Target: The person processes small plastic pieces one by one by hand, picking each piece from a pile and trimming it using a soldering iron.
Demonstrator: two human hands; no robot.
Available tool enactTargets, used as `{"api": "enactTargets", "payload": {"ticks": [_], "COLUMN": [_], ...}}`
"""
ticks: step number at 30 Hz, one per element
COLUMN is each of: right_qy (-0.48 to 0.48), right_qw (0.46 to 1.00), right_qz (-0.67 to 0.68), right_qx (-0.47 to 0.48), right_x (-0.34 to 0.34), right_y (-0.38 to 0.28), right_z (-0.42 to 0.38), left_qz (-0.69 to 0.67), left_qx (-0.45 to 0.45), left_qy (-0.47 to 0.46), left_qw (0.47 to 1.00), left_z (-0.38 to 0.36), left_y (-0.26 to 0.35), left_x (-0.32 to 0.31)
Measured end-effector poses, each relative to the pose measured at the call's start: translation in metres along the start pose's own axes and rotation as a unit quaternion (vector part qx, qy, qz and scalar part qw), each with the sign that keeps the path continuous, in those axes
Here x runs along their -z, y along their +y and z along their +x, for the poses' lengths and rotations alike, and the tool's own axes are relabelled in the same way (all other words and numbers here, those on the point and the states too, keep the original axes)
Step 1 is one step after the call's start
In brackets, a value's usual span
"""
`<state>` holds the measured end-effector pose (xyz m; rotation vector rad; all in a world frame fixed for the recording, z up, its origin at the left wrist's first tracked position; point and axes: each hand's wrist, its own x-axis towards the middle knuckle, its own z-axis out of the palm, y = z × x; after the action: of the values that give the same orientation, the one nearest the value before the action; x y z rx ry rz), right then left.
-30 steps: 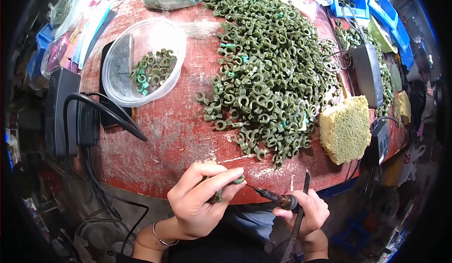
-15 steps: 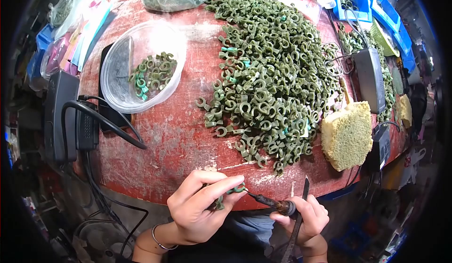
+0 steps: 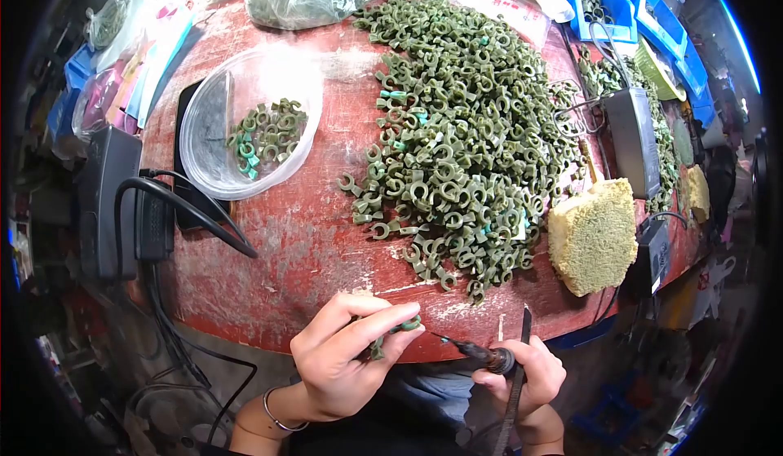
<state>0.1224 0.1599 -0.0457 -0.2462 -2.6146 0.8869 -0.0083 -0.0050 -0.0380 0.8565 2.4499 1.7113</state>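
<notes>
- Left fingers (image 3: 379,323): thumb and index nearly closed, pinching a small green piece (image 3: 411,323) at the tips. Other fingers curled over more green bits (image 3: 377,348); count unclear.
- Green piece: at the 2 o'clock end of the left hand (image 3: 347,366), which is nearer, in contact. Right hand is well off. Visible part runs roughly 2-to-8 o'clock, partly covered by fingertips, so full axis can't be read.
- Looks: small, curved, brighter teal along the edge, duller olive elsewhere. Probably an open ring like those in the pile (image 3: 473,146), which sits at 1 o'clock from it.
- Tool tip (image 3: 435,335): just off the piece, short gap, no contact. Piece is at 10 o'clock from it. Small teal speck near the tip.
- Pen-shaped tool (image 3: 495,361): long axis 10-to-4, thin end aimed at the piece, thick dark handle toward the right hand.
- Right hand (image 3: 537,374): fingers closed round the handle end, dark flat strip (image 3: 513,407) held along with it, running about 12:30-to-6:30. Piece is at 10 o'clock from these fingertips.
- Sponge block (image 3: 594,240): 1 to 2 o'clock from the handle, apart.
</notes>
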Motion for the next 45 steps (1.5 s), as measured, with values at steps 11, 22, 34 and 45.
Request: {"api": "enactTargets", "payload": {"ticks": [11, 22, 34, 45], "right_qy": [0.047, 0.022, 0.025, 0.020], "right_qw": [0.996, 0.999, 0.998, 0.998], "right_qz": [0.078, -0.025, -0.047, -0.052], "right_qx": [-0.005, 0.028, 0.028, 0.025], "right_x": [-0.002, -0.003, -0.003, -0.004], "right_y": [0.000, -0.001, -0.006, -0.007], "right_z": [0.005, 0.005, 0.010, 0.011], "left_qz": [-0.199, -0.180, -0.153, -0.137], "left_qx": [0.202, 0.186, 0.195, 0.181], "left_qy": [-0.036, -0.012, -0.002, -0.005], "left_qw": [0.958, 0.966, 0.969, 0.974], "left_z": [0.000, 0.000, 0.000, 0.001], "left_y": [0.013, 0.009, 0.011, 0.011], "left_x": [0.006, 0.001, 0.003, 0.003]}}
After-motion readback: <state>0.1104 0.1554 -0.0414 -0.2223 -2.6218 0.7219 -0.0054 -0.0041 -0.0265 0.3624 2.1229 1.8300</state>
